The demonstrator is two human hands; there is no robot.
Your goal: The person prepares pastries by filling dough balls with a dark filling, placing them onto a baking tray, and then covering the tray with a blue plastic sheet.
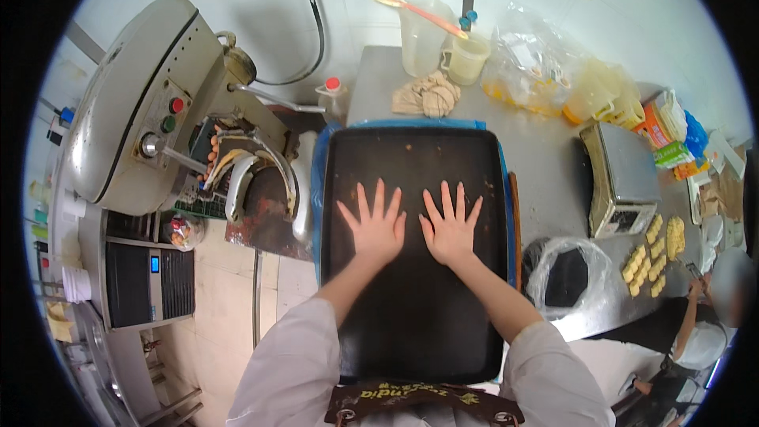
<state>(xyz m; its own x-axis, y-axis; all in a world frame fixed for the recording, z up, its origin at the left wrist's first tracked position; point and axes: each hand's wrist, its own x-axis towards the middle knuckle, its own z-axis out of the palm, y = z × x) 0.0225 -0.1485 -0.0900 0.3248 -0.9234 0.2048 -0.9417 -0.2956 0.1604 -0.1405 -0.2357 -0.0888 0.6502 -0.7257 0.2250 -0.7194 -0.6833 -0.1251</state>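
Observation:
A large dark baking tray (411,300) lies lengthwise in front of me, with a few small crumbs near its far end. Flat on its surface, left of the middle, rests my left hand (375,229) with the fingers spread. My right hand (452,229) lies beside it, palm down and fingers apart. Neither hand holds anything. Blue plastic (427,123) shows along the tray's far and left edges. A crumpled beige cloth (427,96) sits just beyond the tray.
A stand mixer (134,103) rises at the left. Behind the tray stand a clear pitcher (423,39) and a measuring jug (466,59). To the right are a weighing scale (623,178), a plastic-lined container (568,277) and dough pieces (636,269). A person (700,340) works at far right.

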